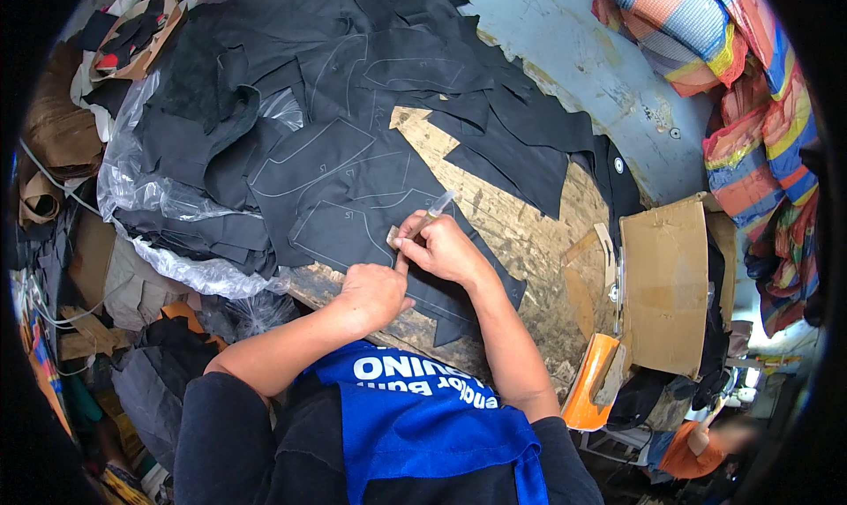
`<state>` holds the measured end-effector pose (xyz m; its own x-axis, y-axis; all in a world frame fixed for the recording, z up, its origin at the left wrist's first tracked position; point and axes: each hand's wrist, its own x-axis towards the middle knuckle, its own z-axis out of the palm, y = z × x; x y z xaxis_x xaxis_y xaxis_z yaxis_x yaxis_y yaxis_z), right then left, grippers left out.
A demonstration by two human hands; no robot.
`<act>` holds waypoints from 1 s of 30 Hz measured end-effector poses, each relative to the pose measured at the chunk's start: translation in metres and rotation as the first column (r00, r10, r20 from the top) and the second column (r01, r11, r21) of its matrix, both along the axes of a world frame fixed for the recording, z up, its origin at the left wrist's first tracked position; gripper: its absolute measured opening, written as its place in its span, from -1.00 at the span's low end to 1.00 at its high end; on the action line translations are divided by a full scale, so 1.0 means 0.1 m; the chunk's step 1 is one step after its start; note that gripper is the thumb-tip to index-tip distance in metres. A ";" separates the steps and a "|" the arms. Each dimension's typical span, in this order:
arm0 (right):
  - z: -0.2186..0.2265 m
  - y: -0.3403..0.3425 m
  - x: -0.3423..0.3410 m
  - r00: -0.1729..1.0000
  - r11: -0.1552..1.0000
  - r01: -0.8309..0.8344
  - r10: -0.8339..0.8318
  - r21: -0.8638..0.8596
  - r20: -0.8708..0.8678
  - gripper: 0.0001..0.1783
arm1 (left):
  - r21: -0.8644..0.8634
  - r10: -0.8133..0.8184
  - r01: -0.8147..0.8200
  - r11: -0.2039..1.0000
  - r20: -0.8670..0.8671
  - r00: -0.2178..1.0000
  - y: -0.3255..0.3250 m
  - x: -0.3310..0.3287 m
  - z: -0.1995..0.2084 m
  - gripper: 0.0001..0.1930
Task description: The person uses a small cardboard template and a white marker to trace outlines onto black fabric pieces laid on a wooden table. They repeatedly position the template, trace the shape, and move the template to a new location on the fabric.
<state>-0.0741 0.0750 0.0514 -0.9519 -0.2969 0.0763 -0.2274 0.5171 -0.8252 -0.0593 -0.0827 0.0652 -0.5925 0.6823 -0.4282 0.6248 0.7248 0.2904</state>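
A slim pen-like tool with a pale, see-through end sticks up from my right hand, whose fingers are closed round it. By the same fingertips is a small brown piece; whether it is part of the tool I cannot tell. My left hand is curled just beside the right one, low over the near edge of the black sheet; what its fingers hold, if anything, is hidden. White outlines of curved pattern pieces are drawn on this leather-like sheet, which lies flat beneath both hands.
More black sheets cover the far side of the worn wooden board. Clear plastic wrap lies left. To the right stand a cardboard box and an orange container. Striped woven sacking hangs beyond; another person is lower right.
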 end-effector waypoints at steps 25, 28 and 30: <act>-0.12 -0.37 0.02 0.867 0.875 0.470 -0.482 -0.115 -0.125 -0.87 | 0.096 0.024 -0.021 0.995 -0.023 0.999 -0.05 -0.01 -0.04 -0.44; -0.17 -0.39 0.03 0.849 0.864 0.486 -0.502 -0.131 -0.162 -0.88 | 0.072 0.021 -0.021 0.997 0.004 1.000 -0.04 -0.01 0.00 -0.50; -0.20 -0.40 0.02 0.841 0.860 0.491 -0.510 -0.140 -0.182 -0.90 | 0.063 0.025 -0.026 0.998 0.011 1.000 -0.04 -0.02 0.01 -0.53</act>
